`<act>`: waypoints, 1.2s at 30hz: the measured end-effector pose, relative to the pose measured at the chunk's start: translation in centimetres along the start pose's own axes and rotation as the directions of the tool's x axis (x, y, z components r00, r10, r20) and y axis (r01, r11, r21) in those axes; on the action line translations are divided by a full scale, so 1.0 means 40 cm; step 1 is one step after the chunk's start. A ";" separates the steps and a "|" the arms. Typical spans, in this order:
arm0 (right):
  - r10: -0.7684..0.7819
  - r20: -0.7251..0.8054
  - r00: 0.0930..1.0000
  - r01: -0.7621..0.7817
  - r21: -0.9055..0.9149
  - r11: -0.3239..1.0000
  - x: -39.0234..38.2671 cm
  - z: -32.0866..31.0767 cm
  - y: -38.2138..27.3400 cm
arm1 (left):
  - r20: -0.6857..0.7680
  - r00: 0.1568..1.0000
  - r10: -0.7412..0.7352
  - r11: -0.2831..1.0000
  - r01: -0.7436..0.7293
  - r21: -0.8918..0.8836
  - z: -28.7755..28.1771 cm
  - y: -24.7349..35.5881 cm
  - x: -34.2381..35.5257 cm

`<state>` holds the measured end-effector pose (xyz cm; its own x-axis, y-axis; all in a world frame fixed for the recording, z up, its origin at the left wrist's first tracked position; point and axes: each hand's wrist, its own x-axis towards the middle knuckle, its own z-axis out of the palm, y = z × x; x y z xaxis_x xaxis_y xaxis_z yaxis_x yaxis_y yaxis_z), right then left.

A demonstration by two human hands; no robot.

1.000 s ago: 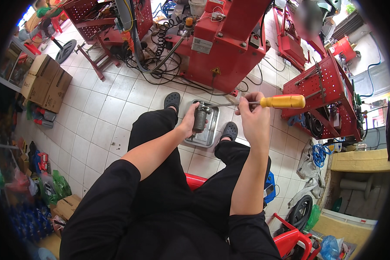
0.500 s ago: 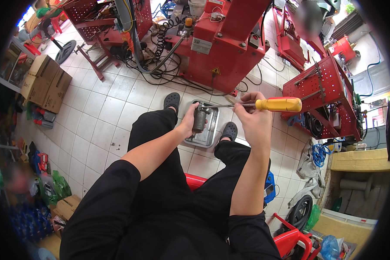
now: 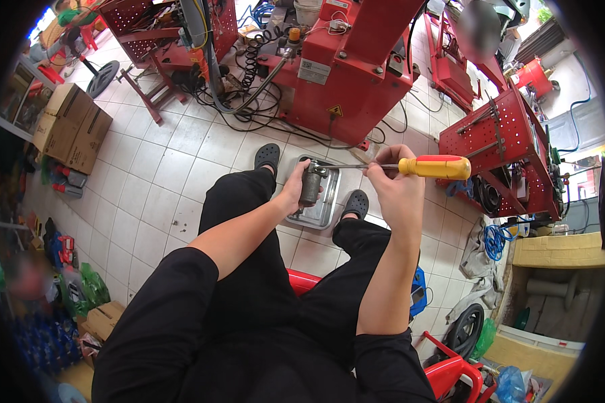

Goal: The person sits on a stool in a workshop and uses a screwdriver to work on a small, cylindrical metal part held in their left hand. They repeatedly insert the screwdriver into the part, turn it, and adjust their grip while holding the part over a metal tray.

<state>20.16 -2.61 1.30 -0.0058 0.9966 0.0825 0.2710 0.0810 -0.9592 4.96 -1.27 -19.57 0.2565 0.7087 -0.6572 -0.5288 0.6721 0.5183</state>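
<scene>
My left hand (image 3: 293, 186) is wrapped round a dull grey metal cylinder, perhaps a starter motor (image 3: 309, 188), held over a shallow metal tray (image 3: 329, 213) on the floor between my feet. With my right hand (image 3: 394, 176) I grip a screwdriver (image 3: 434, 166) with a yellow and red handle, the fingers near where shaft meets handle. Its long shaft points left, and the tip lies at the upper end of the cylinder. Whether the tip sits in a screw is too small to tell.
Ahead stands a red machine (image 3: 343, 87) with black cables (image 3: 249, 121) along its base. A red perforated tool cart (image 3: 491, 141) is at the right, cardboard boxes (image 3: 74, 127) at the left. Near my right side is a blue object (image 3: 419, 292); a red plastic chair (image 3: 454, 376) stands behind it.
The screwdriver and my right hand have shifted very slightly right and down. My left hand and the metal cylinder look the same.
</scene>
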 end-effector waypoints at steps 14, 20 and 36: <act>0.004 -0.012 1.000 -0.004 0.016 1.000 -0.002 -0.012 -0.016 | 0.013 1.000 -0.005 1.000 0.005 0.007 -0.005 -0.003 0.007; 0.010 -0.051 0.999 -0.010 0.000 1.000 -0.007 -0.020 -0.032 | -0.005 1.000 0.007 1.000 -0.007 -0.019 -0.001 -0.002 0.003; 0.214 -0.008 0.977 -0.210 -0.215 0.954 0.114 -0.012 0.354 | -0.060 0.995 0.079 0.996 -0.081 -0.025 0.003 0.018 0.000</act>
<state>24.42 3.06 -11.79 0.0595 0.9907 -0.1224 0.4668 -0.1360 -0.8739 4.68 -0.78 -19.13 0.1647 0.7456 -0.6457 -0.5681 0.6069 0.5558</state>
